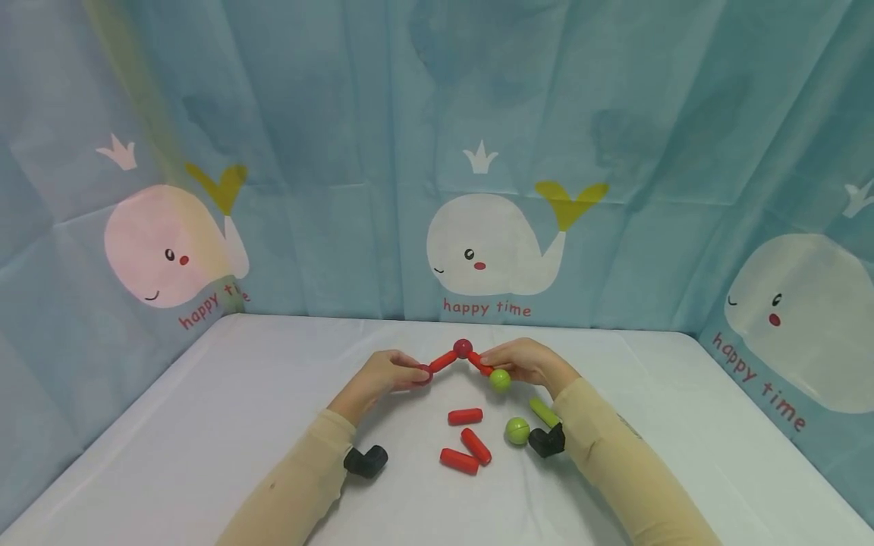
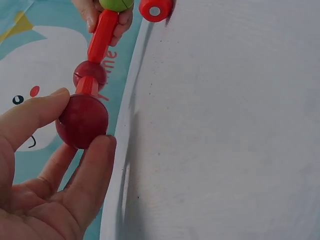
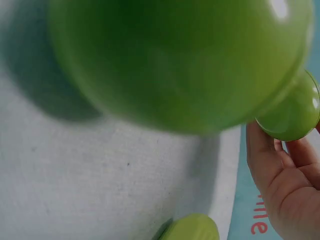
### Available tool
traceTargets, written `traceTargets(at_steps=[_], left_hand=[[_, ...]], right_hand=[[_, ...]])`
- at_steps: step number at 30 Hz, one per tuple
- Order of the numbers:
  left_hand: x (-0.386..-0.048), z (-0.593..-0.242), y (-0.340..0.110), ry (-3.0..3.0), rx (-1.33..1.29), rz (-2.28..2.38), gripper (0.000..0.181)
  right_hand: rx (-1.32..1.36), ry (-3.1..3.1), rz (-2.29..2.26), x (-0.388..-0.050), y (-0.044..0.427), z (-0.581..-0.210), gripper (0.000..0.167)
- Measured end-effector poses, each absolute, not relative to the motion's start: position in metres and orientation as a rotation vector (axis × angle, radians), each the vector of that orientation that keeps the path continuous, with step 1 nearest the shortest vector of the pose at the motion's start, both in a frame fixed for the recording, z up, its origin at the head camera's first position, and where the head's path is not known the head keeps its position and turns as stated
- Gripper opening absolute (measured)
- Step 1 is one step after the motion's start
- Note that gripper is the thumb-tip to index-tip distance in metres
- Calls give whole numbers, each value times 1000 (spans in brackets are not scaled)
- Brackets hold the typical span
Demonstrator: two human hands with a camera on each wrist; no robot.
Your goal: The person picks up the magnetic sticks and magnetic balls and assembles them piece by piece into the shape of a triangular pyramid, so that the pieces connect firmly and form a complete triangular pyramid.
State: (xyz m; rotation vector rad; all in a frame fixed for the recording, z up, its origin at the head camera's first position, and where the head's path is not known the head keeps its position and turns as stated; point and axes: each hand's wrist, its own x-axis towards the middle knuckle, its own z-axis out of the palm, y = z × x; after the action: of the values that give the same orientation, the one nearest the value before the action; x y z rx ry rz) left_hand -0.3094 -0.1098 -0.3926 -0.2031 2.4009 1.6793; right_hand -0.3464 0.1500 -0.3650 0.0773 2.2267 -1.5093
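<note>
A chain of red rods and balls spans my two hands above the far part of the table. My left hand point(image 1: 387, 377) pinches the dark red ball point(image 2: 82, 121) at its left end between thumb and fingers. From there a red rod point(image 1: 444, 361) rises to a second dark red ball point(image 1: 463, 348) at the peak. Another red rod point(image 2: 103, 36) slopes down to a green ball point(image 1: 500, 381). My right hand point(image 1: 522, 361) grips the chain by this second rod, near the green ball; some of its fingers are hidden.
Several loose red rods point(image 1: 465, 416) lie on the white table point(image 1: 171, 425) in front of the hands. Nearer the right sleeve are a green ball point(image 1: 517, 431) and a green rod point(image 1: 544, 412). Behind hangs a blue curtain point(image 1: 328, 250) with whale prints.
</note>
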Motion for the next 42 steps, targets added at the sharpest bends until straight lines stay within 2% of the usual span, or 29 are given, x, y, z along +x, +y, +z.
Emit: traceTargets(at_steps=[25, 42], left_hand=[[-307, -399, -102, 2523, -251, 1480, 28], [-306, -398, -102, 2515, -198, 1463, 28]], right_hand=[[196, 2188, -1480, -351, 145, -378, 33], [169, 2275, -1453, -348, 148, -378, 32]])
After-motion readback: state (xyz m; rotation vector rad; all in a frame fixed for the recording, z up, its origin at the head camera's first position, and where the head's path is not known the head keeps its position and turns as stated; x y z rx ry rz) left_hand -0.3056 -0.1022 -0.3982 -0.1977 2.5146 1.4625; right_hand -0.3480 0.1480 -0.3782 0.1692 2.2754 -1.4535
